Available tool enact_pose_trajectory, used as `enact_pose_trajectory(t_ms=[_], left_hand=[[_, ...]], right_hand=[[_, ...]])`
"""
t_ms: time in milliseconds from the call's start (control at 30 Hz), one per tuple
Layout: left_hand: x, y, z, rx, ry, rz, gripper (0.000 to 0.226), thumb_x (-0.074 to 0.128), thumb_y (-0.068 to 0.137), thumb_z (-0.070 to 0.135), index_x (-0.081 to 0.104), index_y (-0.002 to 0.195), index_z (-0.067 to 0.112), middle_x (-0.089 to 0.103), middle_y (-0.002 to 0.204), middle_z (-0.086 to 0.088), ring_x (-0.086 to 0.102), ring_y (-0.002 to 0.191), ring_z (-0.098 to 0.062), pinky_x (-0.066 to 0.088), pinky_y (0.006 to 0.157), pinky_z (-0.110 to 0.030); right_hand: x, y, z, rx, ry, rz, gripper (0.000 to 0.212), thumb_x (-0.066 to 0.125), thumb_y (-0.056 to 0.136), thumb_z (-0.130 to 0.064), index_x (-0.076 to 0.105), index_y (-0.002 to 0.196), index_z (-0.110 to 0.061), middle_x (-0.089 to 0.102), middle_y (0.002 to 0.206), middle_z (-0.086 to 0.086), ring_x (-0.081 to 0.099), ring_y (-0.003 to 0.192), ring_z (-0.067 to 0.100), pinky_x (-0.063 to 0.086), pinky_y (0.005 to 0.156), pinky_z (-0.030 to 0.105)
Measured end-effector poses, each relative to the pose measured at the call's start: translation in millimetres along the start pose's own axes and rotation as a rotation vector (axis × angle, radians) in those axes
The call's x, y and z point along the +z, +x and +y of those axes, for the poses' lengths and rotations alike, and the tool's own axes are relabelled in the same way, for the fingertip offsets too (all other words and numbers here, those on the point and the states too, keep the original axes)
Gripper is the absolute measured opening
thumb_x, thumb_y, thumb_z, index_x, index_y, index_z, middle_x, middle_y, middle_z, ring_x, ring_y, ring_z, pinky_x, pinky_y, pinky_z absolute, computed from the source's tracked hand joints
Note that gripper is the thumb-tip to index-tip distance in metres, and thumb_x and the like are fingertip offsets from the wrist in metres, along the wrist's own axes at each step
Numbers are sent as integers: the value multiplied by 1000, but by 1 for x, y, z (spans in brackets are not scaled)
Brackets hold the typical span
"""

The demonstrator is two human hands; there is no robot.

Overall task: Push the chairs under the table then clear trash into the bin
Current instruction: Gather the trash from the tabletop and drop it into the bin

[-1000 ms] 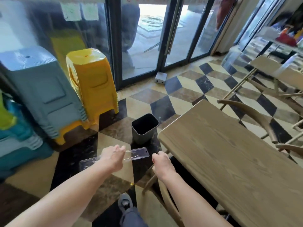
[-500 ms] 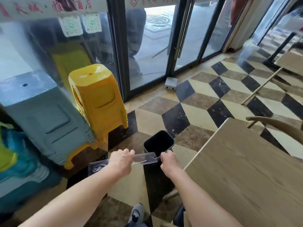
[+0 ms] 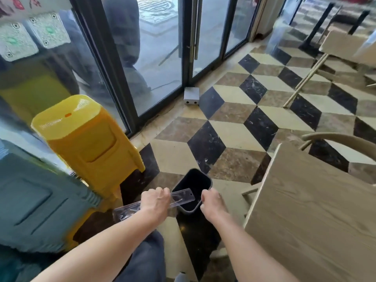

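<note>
My left hand grips a long clear plastic wrapper across its middle; the wrapper's right end reaches over the open mouth of the small dark bin on the floor. Just right of it, my right hand is curled into a fist at the bin's near right rim, and nothing shows in it. The wooden table fills the lower right. One chair's curved back shows at the table's far side. Part of another chair pokes out from under the table's left edge.
A stack of yellow plastic stools and a grey-blue stack stand at the left, close to the bin. Glass doors run along the back with a small grey box at their foot. A further table is far right.
I have moved forward toward the bin. Both hands travelled with me, from short of the bin to over its near rim, and the wrapper's end now hangs above the opening.
</note>
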State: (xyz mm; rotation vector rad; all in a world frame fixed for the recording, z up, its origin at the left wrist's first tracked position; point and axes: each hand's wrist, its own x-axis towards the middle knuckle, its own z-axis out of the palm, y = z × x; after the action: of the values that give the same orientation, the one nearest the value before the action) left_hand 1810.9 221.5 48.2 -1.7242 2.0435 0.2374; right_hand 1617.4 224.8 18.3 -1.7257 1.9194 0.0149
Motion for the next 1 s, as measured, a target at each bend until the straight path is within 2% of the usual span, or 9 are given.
enact_pose_trajectory(t_ms=[167,367,500,667,800,1000], left_hand=[[-12,87,1,111,107,-27,39,64,90,13,53,128,14,62,121,-7,64,110,-30,55,84,-42],[-19,181,-8,196,192,-108,42,67,89,13,52,129,14,62,122,-6,65,109,-30,57,83,-42],[-4,230,-3,192,156,-192,36,64,89,14,54,124,16,63,119,-4,66,107,-29,57,82,-41],[23,282,22,184,115,-268,36,66,88,16,54,121,17,63,117,-3,67,106,-28,58,80,-41],[52,322,43,176,83,-334,42,74,82,23,53,118,16,63,115,-3,67,103,-26,58,77,-38],[96,374,71,190,-33,-386,45,70,83,29,44,117,15,56,117,-7,65,106,-31,52,75,-39]], right_hand=[[0,50,-5,130,55,-8,10,56,95,-6,53,96,-16,51,114,10,52,105,29,42,80,31],[1,117,-10,257,88,-41,8,54,97,-8,55,100,-15,49,114,9,50,105,28,43,84,33],[15,162,-13,286,126,-69,8,54,97,-9,53,98,-17,50,117,9,51,110,29,37,82,32],[41,206,-5,307,211,-95,8,57,97,-12,58,104,-16,47,118,6,50,110,25,46,90,34],[70,245,10,322,239,-99,13,55,97,-9,60,109,-12,49,120,7,50,114,25,44,93,31],[114,286,43,413,267,-125,22,58,97,-13,56,119,-17,46,125,4,46,119,25,44,94,33]])
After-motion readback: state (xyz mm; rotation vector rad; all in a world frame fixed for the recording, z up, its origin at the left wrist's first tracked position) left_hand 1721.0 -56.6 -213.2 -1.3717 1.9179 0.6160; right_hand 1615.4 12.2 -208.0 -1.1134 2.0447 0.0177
